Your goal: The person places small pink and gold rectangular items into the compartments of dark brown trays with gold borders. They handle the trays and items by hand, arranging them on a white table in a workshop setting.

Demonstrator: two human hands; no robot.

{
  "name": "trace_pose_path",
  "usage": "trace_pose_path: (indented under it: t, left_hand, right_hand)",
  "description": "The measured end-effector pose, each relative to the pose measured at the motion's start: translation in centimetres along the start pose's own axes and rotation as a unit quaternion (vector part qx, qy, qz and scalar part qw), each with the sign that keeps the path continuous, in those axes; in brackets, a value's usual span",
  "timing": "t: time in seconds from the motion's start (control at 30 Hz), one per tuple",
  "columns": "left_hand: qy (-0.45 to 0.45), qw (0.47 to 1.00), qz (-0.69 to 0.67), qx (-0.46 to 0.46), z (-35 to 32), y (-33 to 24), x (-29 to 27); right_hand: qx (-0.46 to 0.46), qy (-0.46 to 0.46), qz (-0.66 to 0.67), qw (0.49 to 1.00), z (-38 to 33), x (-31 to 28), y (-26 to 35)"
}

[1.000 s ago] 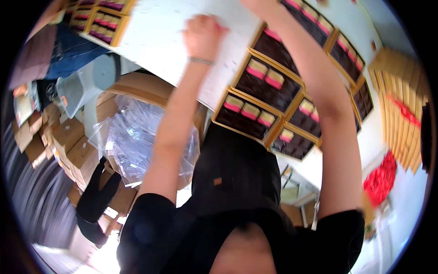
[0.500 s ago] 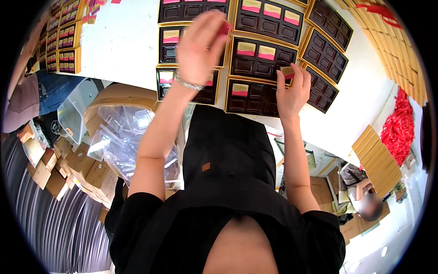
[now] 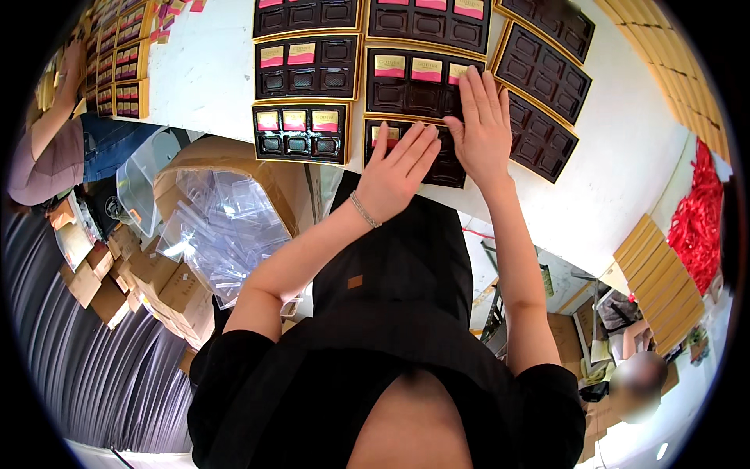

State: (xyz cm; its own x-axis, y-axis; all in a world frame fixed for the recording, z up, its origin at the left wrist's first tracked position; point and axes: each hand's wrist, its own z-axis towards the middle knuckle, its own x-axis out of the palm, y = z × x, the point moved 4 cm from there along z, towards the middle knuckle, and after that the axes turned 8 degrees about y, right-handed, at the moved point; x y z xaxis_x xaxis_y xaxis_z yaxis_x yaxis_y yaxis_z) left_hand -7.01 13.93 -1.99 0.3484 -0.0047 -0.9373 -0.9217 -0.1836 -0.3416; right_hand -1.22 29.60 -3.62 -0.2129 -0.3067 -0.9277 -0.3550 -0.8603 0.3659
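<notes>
My right hand (image 3: 486,134) lies with fingers outstretched over the middle box (image 3: 414,95), which has a dark tray. Its fingertips touch a small gold-and-pink wrapped piece (image 3: 457,73) in the top right slot; two like pieces sit left of it. My left hand (image 3: 394,176) reaches over the nearest middle box (image 3: 447,168), fingers straight and slightly apart, its thumb hidden. By those fingertips a wrapped piece (image 3: 378,133) shows in part. To the left, one box (image 3: 302,131) has three pieces along its top row, and another (image 3: 306,66) beyond it has two.
Boxes with bare dark trays (image 3: 544,72) stand at right on the white table (image 3: 211,70). Below its left edge is a carton (image 3: 223,160) of clear plastic pieces (image 3: 223,234). Filled boxes (image 3: 129,66) and another person's arm (image 3: 55,121) are at far left. Red shredded filler (image 3: 695,223) lies far right.
My left hand has come down and right, from the left column to the nearest middle box. My right hand has shifted up and left; the piece it pinched now appears in the top right slot.
</notes>
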Motion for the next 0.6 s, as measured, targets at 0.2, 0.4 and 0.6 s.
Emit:
trace_pose_path:
  t: [0.2, 0.4, 0.6]
  left_hand:
    - [0.09, 0.995, 0.004, -0.042, -1.1, 0.2, 1.8]
    - [0.073, 0.995, 0.048, -0.056, -2.1, -0.2, 2.2]
    - [0.021, 0.998, -0.011, -0.053, -2.7, 0.2, 3.0]
  right_hand:
    - [-0.003, 0.076, -0.065, 0.995, 0.3, 0.0, 0.0]
    - [-0.039, 0.077, -0.078, 0.993, 0.7, 0.0, 0.2]
    - [-0.039, 0.103, -0.098, 0.989, 0.4, 0.7, 0.7]
